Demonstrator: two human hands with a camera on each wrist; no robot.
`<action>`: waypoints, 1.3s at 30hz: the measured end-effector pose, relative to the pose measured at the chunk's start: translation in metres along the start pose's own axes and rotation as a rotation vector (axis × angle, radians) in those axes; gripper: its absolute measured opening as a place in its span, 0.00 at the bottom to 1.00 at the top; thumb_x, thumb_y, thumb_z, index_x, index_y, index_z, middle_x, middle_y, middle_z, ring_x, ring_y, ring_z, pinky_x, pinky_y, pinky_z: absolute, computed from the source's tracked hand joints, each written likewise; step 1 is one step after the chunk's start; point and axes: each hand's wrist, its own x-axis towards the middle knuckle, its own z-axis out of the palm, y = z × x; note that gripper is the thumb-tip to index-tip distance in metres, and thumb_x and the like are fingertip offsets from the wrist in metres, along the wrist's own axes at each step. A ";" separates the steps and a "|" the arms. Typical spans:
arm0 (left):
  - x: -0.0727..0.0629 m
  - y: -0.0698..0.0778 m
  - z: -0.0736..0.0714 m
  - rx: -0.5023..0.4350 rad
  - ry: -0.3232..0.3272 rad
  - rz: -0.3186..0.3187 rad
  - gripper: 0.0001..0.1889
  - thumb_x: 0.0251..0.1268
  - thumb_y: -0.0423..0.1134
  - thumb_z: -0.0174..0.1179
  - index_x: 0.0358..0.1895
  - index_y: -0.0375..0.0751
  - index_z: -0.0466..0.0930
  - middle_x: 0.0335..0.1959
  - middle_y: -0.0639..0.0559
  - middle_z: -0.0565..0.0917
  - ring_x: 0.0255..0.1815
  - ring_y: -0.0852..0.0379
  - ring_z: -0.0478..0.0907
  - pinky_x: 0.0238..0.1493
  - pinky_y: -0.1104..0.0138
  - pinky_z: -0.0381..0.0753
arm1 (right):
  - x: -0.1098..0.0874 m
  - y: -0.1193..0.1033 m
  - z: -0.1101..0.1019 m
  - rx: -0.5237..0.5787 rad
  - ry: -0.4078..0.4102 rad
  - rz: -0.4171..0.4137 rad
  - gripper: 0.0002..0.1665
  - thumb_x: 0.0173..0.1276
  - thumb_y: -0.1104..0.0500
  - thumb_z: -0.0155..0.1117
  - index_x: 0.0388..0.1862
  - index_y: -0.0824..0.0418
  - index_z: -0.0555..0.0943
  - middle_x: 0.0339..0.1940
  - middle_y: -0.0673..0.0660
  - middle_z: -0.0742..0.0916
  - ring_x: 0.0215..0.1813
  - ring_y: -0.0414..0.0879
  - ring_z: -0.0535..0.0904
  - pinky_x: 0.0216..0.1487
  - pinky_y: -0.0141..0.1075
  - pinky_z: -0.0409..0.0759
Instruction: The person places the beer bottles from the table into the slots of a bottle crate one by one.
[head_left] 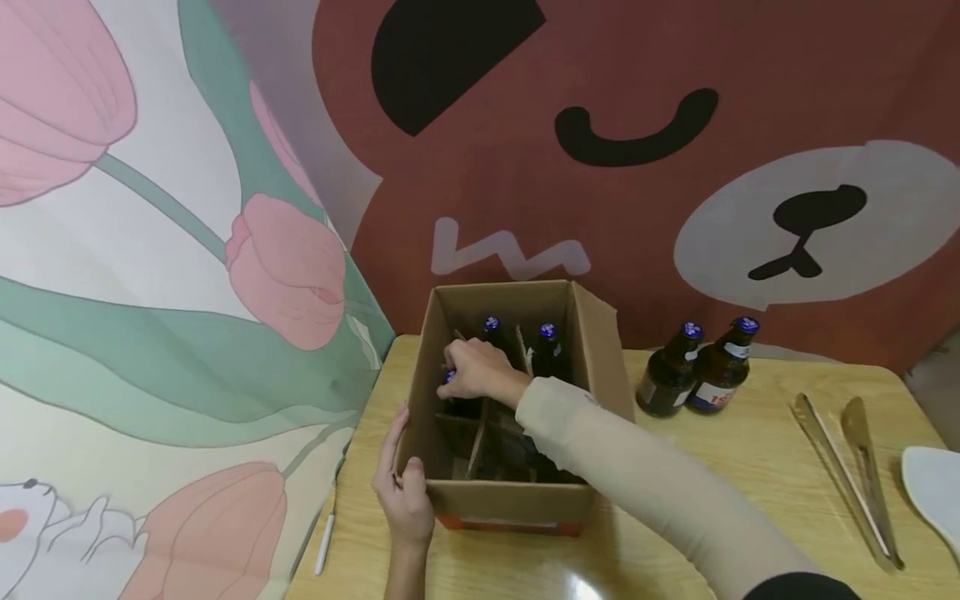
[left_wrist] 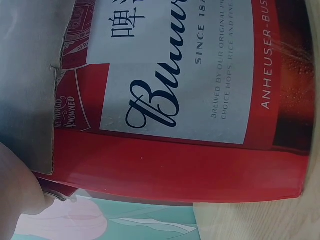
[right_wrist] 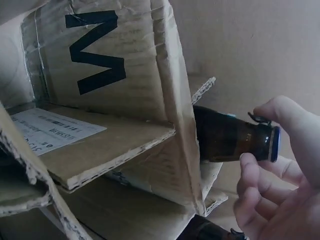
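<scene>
Cardboard box (head_left: 517, 503) stands on the desk (head_left: 487, 571); the left hand (head_left: 406, 493) pinches its left wall toward the front. Within the box's left side, the right hand (head_left: 480, 369) pinches a brown bottle (right_wrist: 232, 137) around its neck and cap. Two more bottles (head_left: 550, 354) stand farther back inside. Beyond the box's right wall, two loose bottles (head_left: 666, 377) stand together.

My sleeved right arm (head_left: 645, 483) is slanting from near right toward far left. My right hand (head_left: 478, 368) is hanging with its back upward, its curled fingers (right_wrist: 255, 185) pinching. My left hand (head_left: 405, 500) is gripping, nearer and further left, its thumb (head_left: 414, 479) lying right of fingers that are pointing far; my left wrist (head_left: 410, 546) is showing bare.
</scene>
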 end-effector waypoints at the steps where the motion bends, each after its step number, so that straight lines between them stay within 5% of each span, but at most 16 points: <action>1: 0.000 0.000 0.000 0.004 0.003 0.005 0.32 0.52 0.17 0.40 0.65 0.26 0.73 0.64 0.32 0.75 0.70 0.46 0.67 0.69 0.66 0.63 | 0.000 0.001 0.000 0.006 -0.001 -0.002 0.25 0.56 0.45 0.76 0.19 0.54 0.70 0.12 0.47 0.68 0.15 0.39 0.60 0.17 0.31 0.57; 6: -0.001 -0.002 0.000 0.006 0.015 0.042 0.31 0.52 0.16 0.40 0.64 0.23 0.72 0.63 0.29 0.74 0.70 0.46 0.67 0.67 0.68 0.64 | 0.000 0.004 0.000 0.018 -0.005 -0.032 0.29 0.56 0.44 0.75 0.15 0.53 0.66 0.09 0.45 0.62 0.13 0.38 0.56 0.16 0.31 0.54; 13: -0.004 -0.002 0.000 0.013 0.007 0.049 0.32 0.52 0.16 0.39 0.64 0.22 0.72 0.63 0.28 0.74 0.70 0.46 0.68 0.66 0.68 0.65 | -0.004 0.007 -0.001 0.007 -0.017 -0.038 0.24 0.57 0.44 0.76 0.19 0.54 0.72 0.10 0.46 0.65 0.14 0.39 0.58 0.16 0.31 0.56; 17: -0.005 -0.003 0.000 0.020 0.010 0.049 0.32 0.52 0.16 0.39 0.64 0.23 0.72 0.63 0.28 0.74 0.68 0.49 0.69 0.48 0.70 0.71 | -0.005 0.008 -0.002 0.005 -0.033 -0.038 0.23 0.57 0.43 0.75 0.20 0.54 0.74 0.11 0.46 0.67 0.15 0.39 0.61 0.16 0.31 0.58; 21: -0.003 -0.004 0.000 0.014 0.011 0.035 0.32 0.52 0.16 0.39 0.64 0.24 0.72 0.63 0.30 0.75 0.59 0.54 0.72 0.30 0.71 0.65 | -0.003 0.007 -0.011 -0.004 -0.055 -0.020 0.22 0.56 0.40 0.75 0.23 0.53 0.77 0.14 0.46 0.72 0.17 0.40 0.65 0.17 0.32 0.61; 25: 0.000 -0.005 0.001 -0.002 0.013 0.020 0.32 0.52 0.17 0.39 0.64 0.24 0.73 0.63 0.30 0.75 0.62 0.52 0.73 0.45 0.74 0.73 | -0.005 0.005 -0.032 0.028 -0.098 -0.027 0.19 0.61 0.42 0.72 0.27 0.55 0.81 0.17 0.49 0.78 0.20 0.42 0.73 0.20 0.33 0.67; 28: 0.002 -0.006 0.004 -0.022 0.006 0.011 0.32 0.52 0.17 0.38 0.64 0.25 0.73 0.63 0.31 0.75 0.68 0.48 0.69 0.65 0.68 0.67 | -0.012 0.006 -0.056 0.066 -0.116 -0.049 0.15 0.65 0.45 0.69 0.33 0.56 0.83 0.21 0.51 0.82 0.22 0.45 0.77 0.23 0.34 0.72; 33: 0.004 -0.008 0.003 -0.027 0.015 -0.002 0.32 0.51 0.16 0.38 0.64 0.25 0.73 0.62 0.30 0.76 0.68 0.48 0.69 0.67 0.67 0.66 | -0.033 0.013 -0.099 0.028 -0.081 -0.077 0.14 0.68 0.46 0.65 0.44 0.53 0.84 0.39 0.50 0.84 0.29 0.43 0.75 0.33 0.37 0.74; 39: 0.008 -0.008 -0.007 -0.034 0.033 -0.003 0.31 0.52 0.17 0.38 0.63 0.24 0.74 0.62 0.30 0.76 0.67 0.48 0.71 0.65 0.67 0.68 | -0.062 0.046 -0.147 -0.009 0.000 -0.001 0.17 0.68 0.45 0.65 0.48 0.54 0.84 0.53 0.54 0.83 0.31 0.46 0.74 0.34 0.40 0.73</action>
